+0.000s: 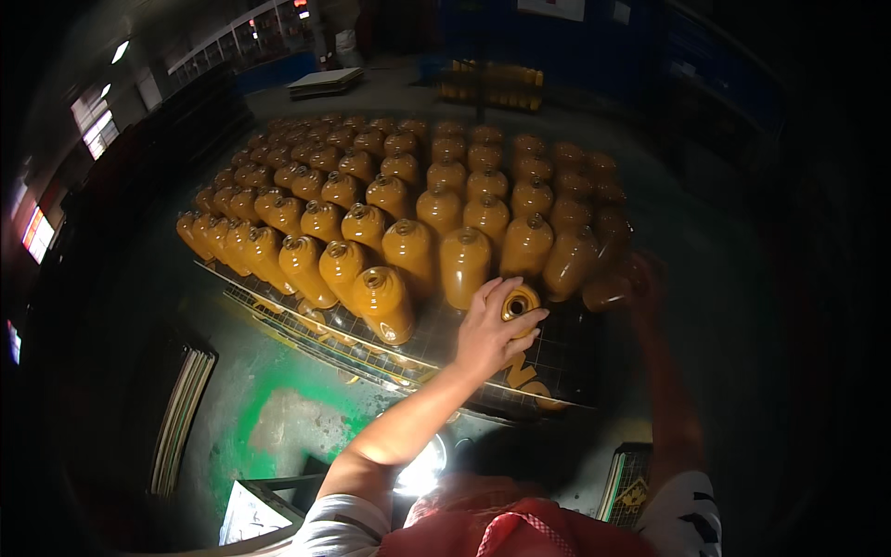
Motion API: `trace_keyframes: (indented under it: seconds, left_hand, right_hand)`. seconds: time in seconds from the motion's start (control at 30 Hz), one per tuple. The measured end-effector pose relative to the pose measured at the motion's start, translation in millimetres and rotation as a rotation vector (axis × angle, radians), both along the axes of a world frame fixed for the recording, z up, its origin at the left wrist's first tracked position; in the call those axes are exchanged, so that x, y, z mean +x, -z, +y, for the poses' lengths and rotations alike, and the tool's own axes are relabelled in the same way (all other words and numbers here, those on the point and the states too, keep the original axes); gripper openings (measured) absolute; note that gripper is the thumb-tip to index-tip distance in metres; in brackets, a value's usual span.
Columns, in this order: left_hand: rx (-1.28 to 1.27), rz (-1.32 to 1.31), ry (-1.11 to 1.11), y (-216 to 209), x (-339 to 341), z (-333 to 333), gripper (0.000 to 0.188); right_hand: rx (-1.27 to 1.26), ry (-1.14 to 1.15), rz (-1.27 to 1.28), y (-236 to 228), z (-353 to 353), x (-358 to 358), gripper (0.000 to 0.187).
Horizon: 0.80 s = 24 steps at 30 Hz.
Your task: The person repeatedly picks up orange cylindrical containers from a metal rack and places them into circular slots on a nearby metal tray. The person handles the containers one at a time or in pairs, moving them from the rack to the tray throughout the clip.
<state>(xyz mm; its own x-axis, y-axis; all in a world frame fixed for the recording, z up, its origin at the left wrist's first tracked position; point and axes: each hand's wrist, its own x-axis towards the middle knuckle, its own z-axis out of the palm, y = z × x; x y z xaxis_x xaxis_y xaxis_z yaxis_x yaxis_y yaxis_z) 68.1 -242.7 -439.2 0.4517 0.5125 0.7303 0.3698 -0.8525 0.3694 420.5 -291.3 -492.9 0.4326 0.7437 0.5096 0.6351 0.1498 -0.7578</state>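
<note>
Left hand (487,327) first, from where I stand: its fingers curl along the left and far side of an amber bottle (528,297), the thumb along the near side, pinching the upper end between them, with the round dark mouth showing. This bottle is over the near part of a dark, grid-lined board (583,351), toward the right. Farther right, the right hand (642,278) is blurred and in deep shadow beside a tilted bottle (605,293) (I can't tell whether its fingers are spread or closed on it). On the far side of the left hand, close rows of glossy bottles (381,299) stand on the board with their necks up, spreading well to the left. At the near left, a stack of thin panels (182,422) sits apart from a green patch of floor (246,427). Far off to the left lies a pale stack of sheets (325,82).
</note>
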Motion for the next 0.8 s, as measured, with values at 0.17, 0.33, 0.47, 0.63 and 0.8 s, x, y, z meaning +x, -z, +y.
trace_keyframes:
  seconds: [0.17, 0.33, 0.47, 0.63, 0.8]
  left_hand:
    - [-0.345, -0.323, -0.048, 33.5, -61.7, -75.3, 0.046]
    - [-0.971, -0.934, -0.162, 69.1, -133.2, -169.5, 0.056]
    - [-1.256, -1.417, -0.042, 120.1, -178.4, -230.0, 0.057]
    - [-1.495, -1.796, -0.046, 181.5, -220.2, -268.7, 0.049]
    - [-1.460, -2.021, -0.249, 233.0, -262.9, -288.2, 0.045]
  right_hand:
    - [0.079, -0.037, 0.463, 7.4, -97.3, -22.0, 0.050]
    - [-0.030, -0.310, 1.149, 9.4, -164.7, -105.8, 0.054]
    - [-0.311, -0.617, 1.624, 34.0, -183.5, -203.6, 0.051]
    - [-0.722, -0.851, 1.874, 71.4, -187.9, -321.6, 0.052]
    - [-0.986, -0.747, 1.905, 129.4, -189.2, -404.5, 0.054]
